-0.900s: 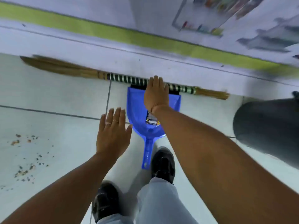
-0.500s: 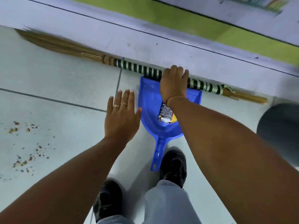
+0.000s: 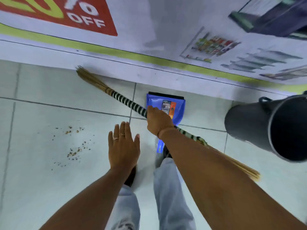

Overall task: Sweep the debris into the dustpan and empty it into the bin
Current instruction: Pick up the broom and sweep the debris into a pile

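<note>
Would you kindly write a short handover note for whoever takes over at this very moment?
Right hand: closed on the broom, held slantwise over the dustpan.
Left hand: open, empty, above the floor.
Dustpan lies on the floor by the wall, handle toward the feet. Debris is scattered on the tiles to the left. Bin stands at right.
Done: broom picked up.
Left: sweep debris into the dustpan, empty it into the bin.
</note>
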`<state>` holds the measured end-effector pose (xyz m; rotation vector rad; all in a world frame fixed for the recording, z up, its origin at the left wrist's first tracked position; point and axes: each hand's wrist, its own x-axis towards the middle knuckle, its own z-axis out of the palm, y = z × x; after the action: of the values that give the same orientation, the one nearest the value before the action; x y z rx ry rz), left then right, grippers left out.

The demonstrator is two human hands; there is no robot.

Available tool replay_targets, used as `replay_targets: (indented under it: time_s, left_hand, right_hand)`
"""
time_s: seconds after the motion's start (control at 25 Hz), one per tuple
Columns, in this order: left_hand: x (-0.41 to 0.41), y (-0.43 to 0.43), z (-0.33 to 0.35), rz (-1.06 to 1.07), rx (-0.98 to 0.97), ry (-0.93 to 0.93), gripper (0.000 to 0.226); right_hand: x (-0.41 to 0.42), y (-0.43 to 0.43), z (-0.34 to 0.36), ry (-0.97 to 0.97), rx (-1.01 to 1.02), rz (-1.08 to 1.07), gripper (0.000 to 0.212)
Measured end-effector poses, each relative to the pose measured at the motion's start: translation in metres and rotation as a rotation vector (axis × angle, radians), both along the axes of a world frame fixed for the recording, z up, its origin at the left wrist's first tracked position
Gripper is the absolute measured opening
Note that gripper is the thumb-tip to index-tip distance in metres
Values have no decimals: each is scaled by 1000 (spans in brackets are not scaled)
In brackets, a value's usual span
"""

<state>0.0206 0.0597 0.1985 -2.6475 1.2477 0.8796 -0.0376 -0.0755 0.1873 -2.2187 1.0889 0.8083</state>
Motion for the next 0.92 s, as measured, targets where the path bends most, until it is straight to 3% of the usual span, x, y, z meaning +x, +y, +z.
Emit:
replay_targets:
  time_s: [0.2,0.32,0.64,0.92]
  left_hand:
    - [37,45,68,-37,-1,108,56]
    - [55,88,85,-31,19,107,55]
    - [42,193,60,28,118,68,58]
    - [19,265,73,55,49,31,57]
  right_hand:
    - [-2,59,64,125,196,-156,47]
    - [-12,111,72,135,172,-199,53]
    - [6,210,46,217,107,-27,45]
    - [-21,299,61,140,107,79,47]
